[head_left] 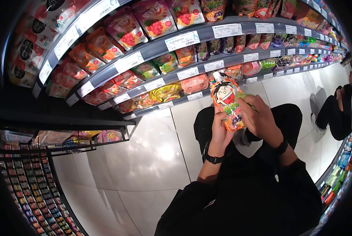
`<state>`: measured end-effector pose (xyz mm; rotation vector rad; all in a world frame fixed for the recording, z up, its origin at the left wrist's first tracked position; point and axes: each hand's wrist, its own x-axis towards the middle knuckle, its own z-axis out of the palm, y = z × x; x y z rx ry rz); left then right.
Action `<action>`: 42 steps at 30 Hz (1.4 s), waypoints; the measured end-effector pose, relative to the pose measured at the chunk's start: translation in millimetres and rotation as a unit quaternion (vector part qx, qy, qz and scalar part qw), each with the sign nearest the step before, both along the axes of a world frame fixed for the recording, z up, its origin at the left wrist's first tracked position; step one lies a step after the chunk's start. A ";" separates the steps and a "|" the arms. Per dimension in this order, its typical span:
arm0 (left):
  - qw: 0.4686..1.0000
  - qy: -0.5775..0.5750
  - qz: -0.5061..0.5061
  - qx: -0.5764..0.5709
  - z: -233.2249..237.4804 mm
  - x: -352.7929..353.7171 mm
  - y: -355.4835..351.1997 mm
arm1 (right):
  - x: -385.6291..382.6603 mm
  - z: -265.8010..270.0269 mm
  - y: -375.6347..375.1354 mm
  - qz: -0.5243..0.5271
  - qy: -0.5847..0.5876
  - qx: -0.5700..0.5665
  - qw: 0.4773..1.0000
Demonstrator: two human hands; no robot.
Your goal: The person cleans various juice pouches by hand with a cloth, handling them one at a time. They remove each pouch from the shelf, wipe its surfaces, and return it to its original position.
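Observation:
An orange spouted jelly pouch (225, 96) with a laughing cartoon face stands upright in front of me, its white cap (217, 76) at the top. My left hand (222, 131) is closed around its lower left side. My right hand (259, 118) is closed on a greenish cloth (244, 96), pressed against the pouch's right side. Much of the cloth is hidden by the fingers. Black bands circle both wrists. Just behind the pouch is the lowest shelf, with a pink pack (195, 83) on it.
Curved shelves (152, 49) of bagged sweets and price tags (182, 41) run across the top. A black rack (66, 147) stands at left, beside more stocked shelves (38, 196). Another person (335, 110) in dark clothes is at far right. Pale floor tiles (144, 165) lie below.

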<state>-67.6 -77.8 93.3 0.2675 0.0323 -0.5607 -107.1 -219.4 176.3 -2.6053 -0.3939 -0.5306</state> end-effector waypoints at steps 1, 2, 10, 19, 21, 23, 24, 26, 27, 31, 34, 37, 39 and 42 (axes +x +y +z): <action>1.000 0.000 0.000 0.000 2.1 1.7 -1.6 | 4.2 4.0 6.5 0.003 0.004 -0.008 1.000; 0.999 0.032 0.016 0.026 4.1 5.9 -2.4 | 7.0 6.3 10.1 0.008 0.006 -0.016 1.000; 0.988 -0.012 0.034 0.153 1.4 3.4 -13.7 | 14.4 3.1 4.9 0.060 0.040 -0.042 0.997; 0.990 0.040 -0.019 0.134 -21.5 0.1 -9.4 | -6.1 -16.4 -24.3 0.133 0.074 -0.038 0.988; 0.994 0.072 -0.059 0.055 -23.9 -0.5 -8.9 | -4.9 -16.3 -39.2 -0.029 0.015 0.037 0.999; 0.993 0.078 -0.073 0.050 -31.3 -0.1 -14.3 | -2.2 -9.5 -39.8 -0.136 0.002 0.136 0.981; 0.993 0.081 -0.063 0.060 -32.7 -0.3 -18.5 | -1.2 -12.6 -35.0 -0.135 0.001 0.137 0.981; 0.992 0.085 -0.043 0.080 -25.8 0.1 -25.4 | -4.9 -27.7 -22.2 -0.135 0.017 0.204 0.969; 0.992 0.085 -0.044 0.081 -28.1 -1.4 -30.6 | -4.8 -33.5 -17.1 -0.116 0.035 0.254 0.960; 0.980 -0.017 0.039 0.196 -40.6 -2.3 -44.2 | -7.8 -49.7 -4.7 -0.116 0.052 0.314 0.941; 0.984 -0.047 -0.016 0.173 -31.0 -1.3 -32.1 | -17.4 -49.1 0.1 -0.095 0.042 0.251 0.962; 0.985 -0.050 -0.092 0.137 -33.6 -14.7 -28.4 | -8.5 -40.9 1.7 -0.060 0.016 0.187 0.980; 0.984 -0.069 -0.103 0.127 -34.3 -16.5 -27.0 | 16.3 -37.3 -11.4 -0.127 -0.019 0.130 0.983; 0.994 0.031 -0.102 -0.004 -26.1 -13.8 -27.9 | 27.4 -29.5 -11.3 -0.098 -0.004 0.128 0.987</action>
